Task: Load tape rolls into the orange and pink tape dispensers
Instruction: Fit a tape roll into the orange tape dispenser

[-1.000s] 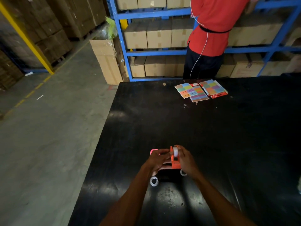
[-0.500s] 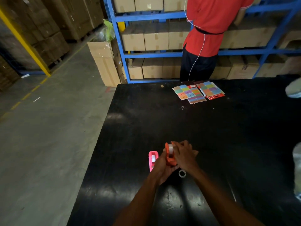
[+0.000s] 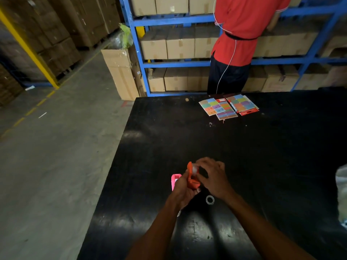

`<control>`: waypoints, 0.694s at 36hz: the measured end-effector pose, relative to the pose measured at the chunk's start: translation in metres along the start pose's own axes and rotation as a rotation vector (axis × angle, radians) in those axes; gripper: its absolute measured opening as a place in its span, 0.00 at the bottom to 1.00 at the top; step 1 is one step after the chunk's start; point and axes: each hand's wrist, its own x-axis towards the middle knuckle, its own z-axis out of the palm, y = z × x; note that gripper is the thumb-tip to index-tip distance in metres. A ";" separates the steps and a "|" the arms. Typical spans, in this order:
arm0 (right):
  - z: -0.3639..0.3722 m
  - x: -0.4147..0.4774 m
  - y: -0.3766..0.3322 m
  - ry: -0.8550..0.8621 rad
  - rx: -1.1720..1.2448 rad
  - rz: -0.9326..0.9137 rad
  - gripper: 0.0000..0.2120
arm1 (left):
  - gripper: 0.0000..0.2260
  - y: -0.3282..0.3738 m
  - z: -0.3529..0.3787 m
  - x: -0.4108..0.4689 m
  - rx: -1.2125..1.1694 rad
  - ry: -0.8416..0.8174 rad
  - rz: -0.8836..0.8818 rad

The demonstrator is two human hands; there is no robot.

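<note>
My left hand (image 3: 183, 190) holds the orange tape dispenser (image 3: 191, 177) upright above the black table (image 3: 262, 156). A clear tape roll (image 3: 195, 168) sits in the dispenser's top, and the fingers of my right hand (image 3: 214, 177) pinch at it. The pink tape dispenser (image 3: 175, 180) lies on the table just left of my left hand, partly hidden by it. Another clear tape roll (image 3: 210, 200) lies flat on the table under my right wrist.
Coloured sticky-note packs (image 3: 228, 107) lie at the table's far edge. A person in a red shirt (image 3: 242, 30) stands behind the table at blue shelving (image 3: 142, 62) full of cardboard boxes. The table's left edge drops to the concrete floor (image 3: 56, 166). A pale object (image 3: 342, 194) shows at the right edge.
The orange dispenser has been lifted and tilted upright, with my left hand shifting under it. The pink dispenser came into view beside my left hand. One loose roll near my left wrist is now hidden.
</note>
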 end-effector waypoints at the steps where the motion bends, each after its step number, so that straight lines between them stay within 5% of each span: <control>1: -0.001 0.001 -0.001 0.021 -0.027 -0.008 0.14 | 0.16 0.000 0.001 -0.001 0.006 -0.002 0.005; 10: -0.010 0.007 -0.011 0.094 -0.101 -0.049 0.04 | 0.24 -0.002 0.001 -0.001 0.119 0.110 -0.003; 25: 0.001 -0.019 -0.023 0.095 -0.081 -0.171 0.03 | 0.19 0.010 -0.002 0.004 0.017 0.337 0.069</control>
